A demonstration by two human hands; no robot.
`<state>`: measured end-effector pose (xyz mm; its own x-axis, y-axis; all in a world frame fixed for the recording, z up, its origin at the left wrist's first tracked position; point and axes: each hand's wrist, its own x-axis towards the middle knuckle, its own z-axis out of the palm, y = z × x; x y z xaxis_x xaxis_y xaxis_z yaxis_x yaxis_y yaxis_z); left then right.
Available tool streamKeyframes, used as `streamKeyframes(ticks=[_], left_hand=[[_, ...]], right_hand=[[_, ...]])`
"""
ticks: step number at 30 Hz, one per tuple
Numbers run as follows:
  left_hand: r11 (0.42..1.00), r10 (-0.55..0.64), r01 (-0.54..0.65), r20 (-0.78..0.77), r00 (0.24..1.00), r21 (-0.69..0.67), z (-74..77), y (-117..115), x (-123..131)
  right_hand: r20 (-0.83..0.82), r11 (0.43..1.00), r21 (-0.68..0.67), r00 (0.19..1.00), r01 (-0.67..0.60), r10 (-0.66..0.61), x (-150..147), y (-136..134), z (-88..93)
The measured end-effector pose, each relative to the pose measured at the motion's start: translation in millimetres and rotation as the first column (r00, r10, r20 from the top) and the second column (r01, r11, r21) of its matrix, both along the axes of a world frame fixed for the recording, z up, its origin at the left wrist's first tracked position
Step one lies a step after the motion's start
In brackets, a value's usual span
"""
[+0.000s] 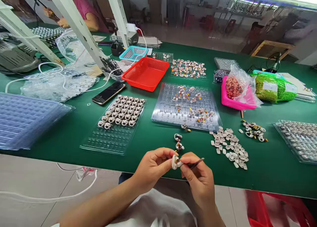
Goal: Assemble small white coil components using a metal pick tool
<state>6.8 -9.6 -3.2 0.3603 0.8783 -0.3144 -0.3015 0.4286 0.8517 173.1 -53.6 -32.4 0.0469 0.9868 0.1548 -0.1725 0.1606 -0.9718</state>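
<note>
My left hand (154, 169) pinches a small white earbud shell (174, 162) between thumb and fingertips at the table's front edge. Coloured inner parts show inside the shell. Against its right side, the fingers of my right hand (201, 182) are closed round a thin dark tool (198, 163), perhaps tweezers. A small white piece (180, 164) sits between the fingertips and the shell; which hand bears it I cannot tell. Just beyond my hands lie a few wired earbud parts (178, 146). To the right is a loose heap of small white covers (231, 144).
A clear tray of earbud shells (109, 139) stands left, a stack of clear trays (160, 116) ahead. Behind are a phone (109, 93), a red basket (146, 83) and a pink basket (239, 104). A white cable (92, 89) crosses the left. Another person (85, 12) sits opposite.
</note>
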Motion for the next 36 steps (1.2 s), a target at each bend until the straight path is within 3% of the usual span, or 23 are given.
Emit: streamKeyframes(ticks=[8, 14, 20, 25, 36], left_hand=[[0.959, 0.054, 0.0, -0.182, 0.982, 0.283, -5.7, -5, -4], [0.851, 0.154, 0.045, -0.329, 0.932, 0.523, -8.7, -3, -5], [0.734, 0.219, 0.063, -0.322, 0.921, 0.677, -10.8, -4, -6], [0.644, 0.26, 0.072, -0.306, 0.916, 0.762, -11.5, -5, -6], [0.516, 0.254, 0.144, -0.312, 0.916, 0.845, -14.0, -6, -9]], right_hand=[[-0.025, 0.999, 0.02, 0.999, -0.04, 0.041, -1, 2, -6.7], [-0.041, 1.0, 0.019, 0.999, -0.006, 0.007, -3, 0, -7.1], [-0.071, 1.0, -0.001, 0.997, -0.005, 0.005, -3, 2, -7.4], [-0.108, 0.999, -0.031, 0.994, -0.026, 0.022, -3, 2, -8.5], [-0.155, 0.981, -0.181, 0.987, -0.067, 0.038, -1, 5, -5.9]])
